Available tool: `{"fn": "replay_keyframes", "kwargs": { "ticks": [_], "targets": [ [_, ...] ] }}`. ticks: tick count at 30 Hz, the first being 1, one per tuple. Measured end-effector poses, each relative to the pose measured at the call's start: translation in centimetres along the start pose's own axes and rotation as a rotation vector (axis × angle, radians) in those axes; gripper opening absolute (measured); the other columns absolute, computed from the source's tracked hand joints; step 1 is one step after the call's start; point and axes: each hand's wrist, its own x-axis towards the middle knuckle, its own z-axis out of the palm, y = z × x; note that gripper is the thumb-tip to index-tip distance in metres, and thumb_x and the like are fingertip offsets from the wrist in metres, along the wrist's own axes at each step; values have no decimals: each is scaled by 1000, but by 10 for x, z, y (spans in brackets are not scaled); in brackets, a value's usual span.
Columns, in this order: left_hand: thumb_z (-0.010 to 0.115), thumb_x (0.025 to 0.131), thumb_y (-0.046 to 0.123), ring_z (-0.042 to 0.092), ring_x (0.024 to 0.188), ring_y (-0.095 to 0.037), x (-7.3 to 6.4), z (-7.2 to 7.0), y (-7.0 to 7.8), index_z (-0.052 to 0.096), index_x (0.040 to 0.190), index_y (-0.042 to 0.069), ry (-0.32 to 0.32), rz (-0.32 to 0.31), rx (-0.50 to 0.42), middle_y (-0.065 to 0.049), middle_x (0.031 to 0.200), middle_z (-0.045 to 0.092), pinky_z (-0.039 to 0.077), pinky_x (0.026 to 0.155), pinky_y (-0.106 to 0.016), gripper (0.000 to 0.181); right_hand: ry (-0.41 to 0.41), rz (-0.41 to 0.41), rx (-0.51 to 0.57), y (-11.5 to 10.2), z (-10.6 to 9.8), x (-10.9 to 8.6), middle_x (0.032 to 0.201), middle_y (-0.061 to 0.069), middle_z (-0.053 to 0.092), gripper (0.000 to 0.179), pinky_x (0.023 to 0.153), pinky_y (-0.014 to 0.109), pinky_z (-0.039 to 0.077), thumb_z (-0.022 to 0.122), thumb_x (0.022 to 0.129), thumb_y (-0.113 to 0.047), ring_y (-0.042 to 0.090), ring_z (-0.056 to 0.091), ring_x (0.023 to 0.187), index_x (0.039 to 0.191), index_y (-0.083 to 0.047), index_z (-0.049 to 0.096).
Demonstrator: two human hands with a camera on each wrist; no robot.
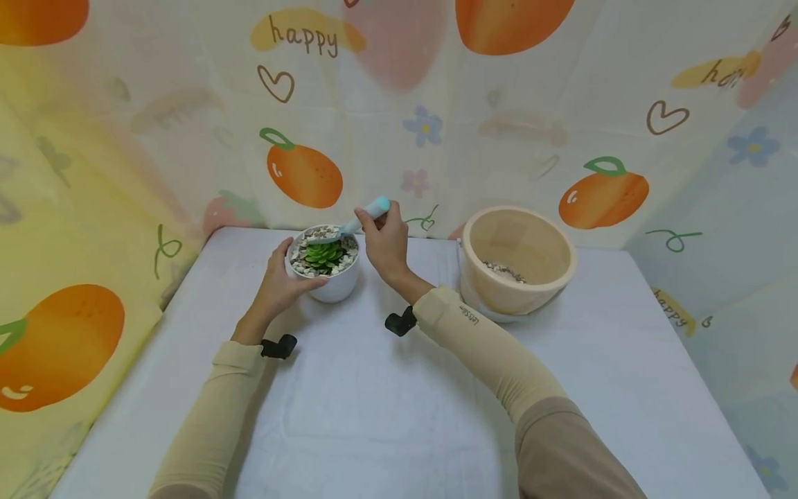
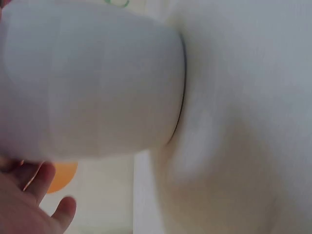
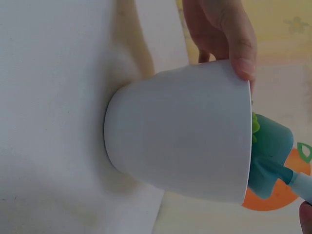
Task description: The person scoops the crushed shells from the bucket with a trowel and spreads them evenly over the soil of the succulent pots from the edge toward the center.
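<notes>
A white flower pot (image 1: 334, 286) with a green succulent (image 1: 320, 258) among pale pebbles (image 1: 302, 263) stands at the back of the table, left of centre. My left hand (image 1: 274, 283) holds it at the rim, thumb across the front and fingers round the left side. From the right, my right hand (image 1: 386, 248) grips a small garden trowel by its light blue handle (image 1: 377, 207). The teal trowel blade (image 3: 273, 141) leans over the pot's top beside the plant in the right wrist view. Much of the left wrist view is the pot's side (image 2: 97, 83).
To the right of my right hand stands a larger beige planter (image 1: 506, 294), with a few pebbles (image 1: 503, 272) on its bottom. A white cloth covers the table (image 1: 349, 416). Behind its back edge hangs a fruit-print curtain (image 1: 374, 138).
</notes>
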Motion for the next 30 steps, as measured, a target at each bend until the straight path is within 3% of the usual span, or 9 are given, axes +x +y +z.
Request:
{"fn": "replay_keyframes", "kwargs": {
  "ticks": [5, 8, 19, 30],
  "targets": [
    [83, 76, 37, 13, 149, -39, 5, -8, -2, 4, 157, 10, -67, 8, -25, -20, 161, 11, 17, 117, -63, 116, 15, 5, 0, 0, 1, 0, 85, 16, 66, 29, 62, 20, 42, 62, 96, -26, 27, 63, 76, 106, -1, 51],
    [83, 76, 35, 13, 149, -37, 5, -8, -4, 4, 157, 10, -74, 7, -38, -18, 162, 11, 17, 117, -61, 115, 1, 3, 2, 0, 2, -1, 86, 15, 67, 30, 62, 19, 43, 63, 96, -27, 31, 65, 78, 106, -1, 52],
    [84, 75, 32, 21, 146, -37, 0, 3, -3, 9, 156, 6, 20, 33, -66, -19, 159, 20, 19, 117, -61, 113, -72, -156, -70, -8, 3, -7, 95, 16, 70, 35, 71, 20, 53, 64, 95, -22, 23, 70, 84, 115, 3, 50],
    [82, 76, 38, 19, 147, -38, -2, 5, 1, 7, 156, 8, 33, -5, -31, -19, 160, 18, 18, 116, -63, 114, -77, -234, -48, -13, 2, -7, 95, 17, 70, 34, 78, 23, 57, 67, 93, -19, 25, 72, 87, 113, 4, 52]
  ]
}}
